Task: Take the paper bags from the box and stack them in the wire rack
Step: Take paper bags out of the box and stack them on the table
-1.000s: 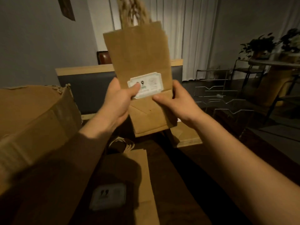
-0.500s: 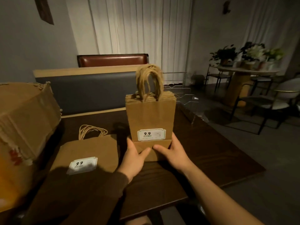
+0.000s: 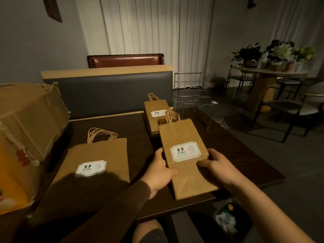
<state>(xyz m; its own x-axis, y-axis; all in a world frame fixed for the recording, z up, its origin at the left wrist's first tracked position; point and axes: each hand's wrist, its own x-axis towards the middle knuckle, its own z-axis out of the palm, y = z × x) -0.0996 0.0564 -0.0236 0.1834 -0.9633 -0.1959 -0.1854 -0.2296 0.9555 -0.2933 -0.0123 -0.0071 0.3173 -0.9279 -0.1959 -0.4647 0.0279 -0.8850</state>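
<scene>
While both hands grip it near its folded bottom, the small bundle of paper bags (image 3: 185, 155) lies tilted near the counter's front right edge, its twine handles pointing away toward the wire rack (image 3: 191, 100) at the far right corner; the left hand (image 3: 160, 174) curls around the bundle's left edge with the thumb on top, and the right hand (image 3: 216, 165) closes on the right edge, fingers (image 3: 203, 163) pressed onto the face beside the price label; flat kraft paper of this sort is probably light and fairly stiff as a stack, yet loose sheets may slide against one another, so a pinch across both long edges near the base looks the surest hold, and the handles seem too floppy to steer by; a second stack (image 3: 156, 118) lies just before the rack, and a larger bag (image 3: 94, 165) rests toward the left, beside the cardboard box (image 3: 29, 123) at the left edge; dim light leaves the rack's wires faint and its slots hard to count, the box's inside is hidden, and whether the held bundle touches the counter (image 3: 245, 163) I cannot tell.
</scene>
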